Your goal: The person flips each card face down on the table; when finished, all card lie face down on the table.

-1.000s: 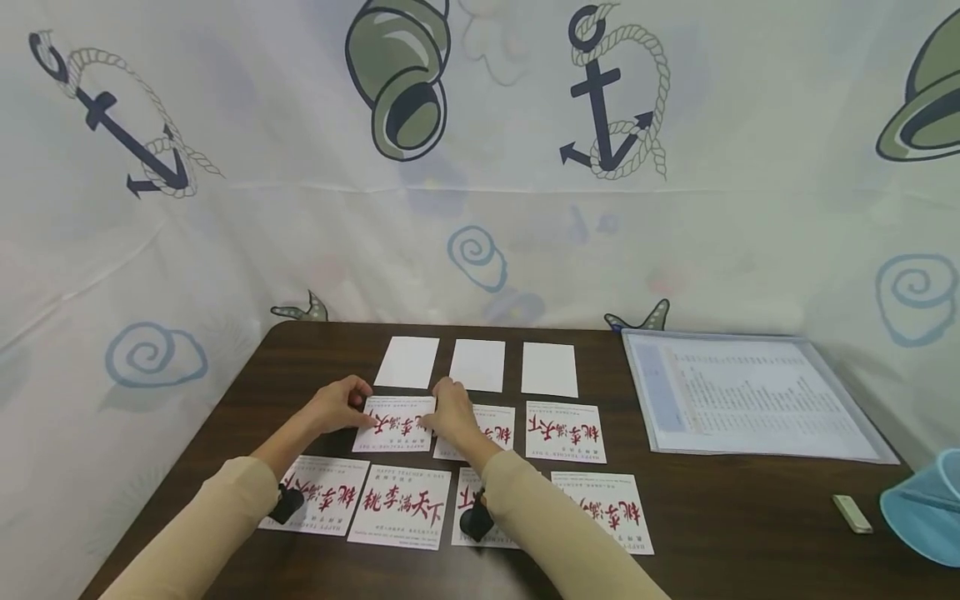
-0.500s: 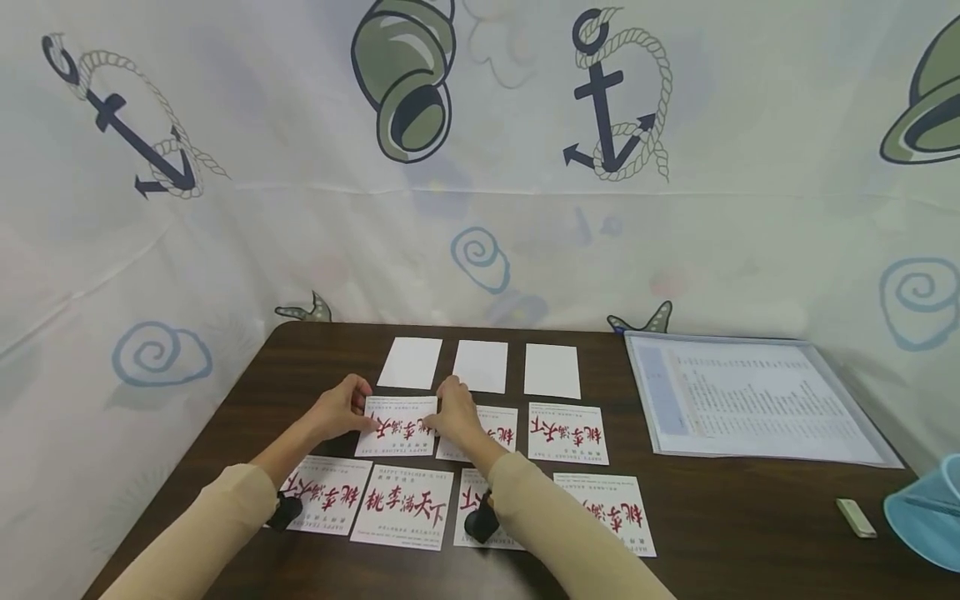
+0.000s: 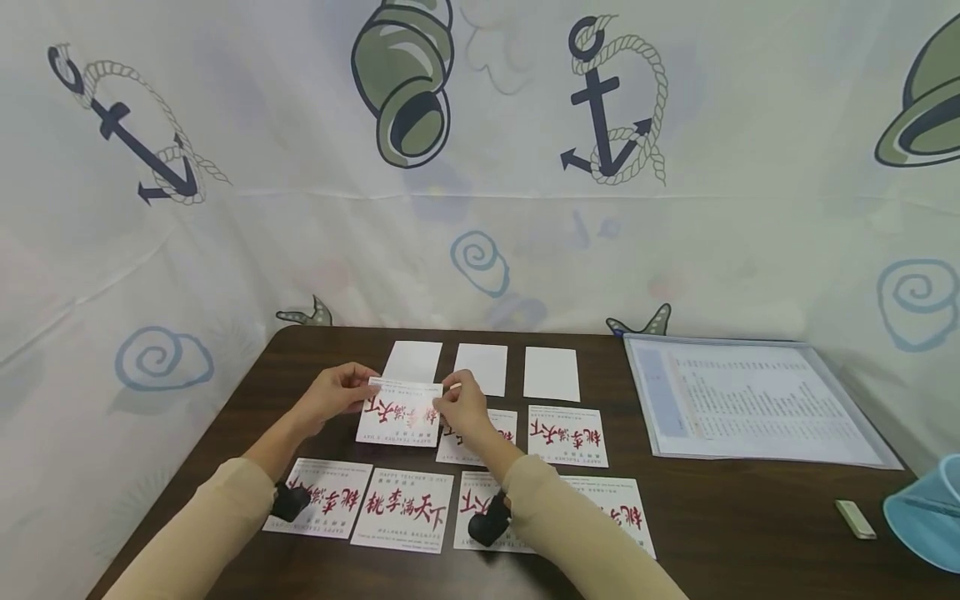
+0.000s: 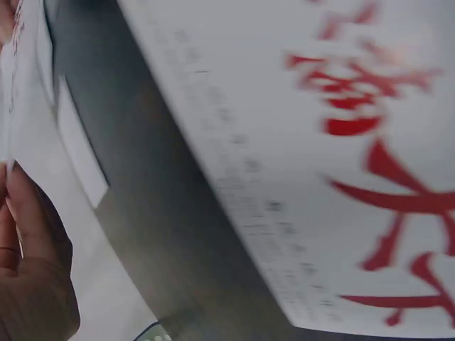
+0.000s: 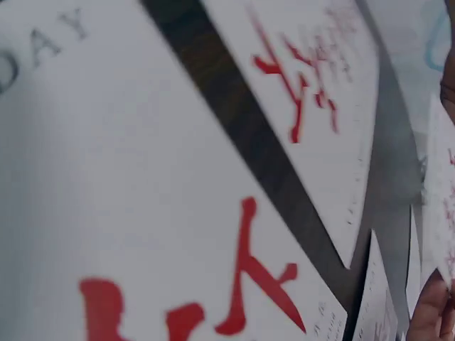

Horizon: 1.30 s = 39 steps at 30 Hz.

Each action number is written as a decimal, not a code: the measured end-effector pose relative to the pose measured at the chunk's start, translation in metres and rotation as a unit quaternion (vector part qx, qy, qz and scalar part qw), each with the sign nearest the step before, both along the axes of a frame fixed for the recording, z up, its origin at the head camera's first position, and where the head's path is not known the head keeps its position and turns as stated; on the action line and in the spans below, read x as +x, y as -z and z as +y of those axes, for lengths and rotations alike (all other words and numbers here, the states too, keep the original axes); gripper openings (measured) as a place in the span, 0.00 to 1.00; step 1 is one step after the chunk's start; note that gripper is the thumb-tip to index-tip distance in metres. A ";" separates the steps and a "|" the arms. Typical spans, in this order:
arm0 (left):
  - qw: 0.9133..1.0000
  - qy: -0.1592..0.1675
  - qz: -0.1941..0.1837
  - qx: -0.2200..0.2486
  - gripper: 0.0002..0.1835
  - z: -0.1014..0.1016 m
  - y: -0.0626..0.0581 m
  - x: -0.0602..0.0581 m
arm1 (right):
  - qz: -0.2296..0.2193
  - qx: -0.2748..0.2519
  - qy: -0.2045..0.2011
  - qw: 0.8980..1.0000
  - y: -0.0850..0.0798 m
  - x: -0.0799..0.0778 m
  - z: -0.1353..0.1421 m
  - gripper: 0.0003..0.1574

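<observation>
place: curtained recording booth | evidence: nautical-print curtain, table

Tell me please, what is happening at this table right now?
A person holds one red-lettered card by its two side edges, the left hand on one side and the right hand on the other, lifted a little above the dark table. More printed cards lie in rows below it, and three blank white cards lie in a row beyond. A clear document folder lies to the right.
</observation>
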<state>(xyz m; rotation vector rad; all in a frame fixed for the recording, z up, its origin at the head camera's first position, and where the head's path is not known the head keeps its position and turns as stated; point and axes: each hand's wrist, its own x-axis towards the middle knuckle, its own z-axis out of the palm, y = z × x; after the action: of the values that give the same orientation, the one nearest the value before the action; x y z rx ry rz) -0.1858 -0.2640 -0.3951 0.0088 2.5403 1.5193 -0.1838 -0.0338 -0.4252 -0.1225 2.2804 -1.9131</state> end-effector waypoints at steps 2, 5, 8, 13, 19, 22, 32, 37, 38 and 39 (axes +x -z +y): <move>0.999 0.002 -0.022 0.040 0.18 0.002 -0.005 -0.001 | -0.027 -0.057 -0.001 0.998 0.002 -0.003 0.004 0.17; 0.995 0.010 -0.051 0.087 0.15 0.005 -0.010 -0.002 | -0.072 -0.118 -0.004 0.990 0.004 -0.006 0.009 0.18; 0.992 0.003 -0.062 0.108 0.12 0.008 -0.015 -0.003 | -0.104 -0.155 0.008 0.982 0.003 -0.006 0.012 0.19; 0.996 -0.035 -0.013 0.086 0.13 0.019 -0.025 -0.003 | 0.023 -0.093 0.055 0.994 -0.008 0.001 0.009 0.19; 0.989 -0.108 0.067 0.081 0.15 0.051 -0.034 -0.006 | 0.202 0.001 0.022 0.979 -0.027 0.017 -0.010 0.14; 0.981 -0.130 0.095 0.109 0.15 0.067 -0.038 -0.008 | 0.258 0.027 0.018 0.966 -0.032 0.021 -0.015 0.16; 0.969 -0.128 0.131 0.167 0.12 0.092 -0.054 -0.005 | 0.384 0.110 0.077 0.913 -0.030 0.014 -0.006 0.14; 0.969 -0.121 0.168 0.136 0.17 0.089 -0.050 -0.005 | 0.398 0.074 0.107 0.908 -0.026 0.008 -0.002 0.12; 0.968 -0.131 0.178 0.120 0.18 0.087 -0.047 -0.006 | 0.391 0.061 0.115 0.911 -0.025 0.006 -0.001 0.11; 0.967 -0.145 0.185 0.098 0.18 0.085 -0.043 -0.007 | 0.379 0.046 0.123 0.916 -0.024 0.004 0.001 0.11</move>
<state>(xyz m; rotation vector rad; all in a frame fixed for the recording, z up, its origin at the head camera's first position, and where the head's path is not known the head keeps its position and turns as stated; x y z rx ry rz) -0.1931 -0.1793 -0.3516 -0.0598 2.7533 2.0477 -0.1793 -0.0331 -0.4010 -0.7124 2.9836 -2.1301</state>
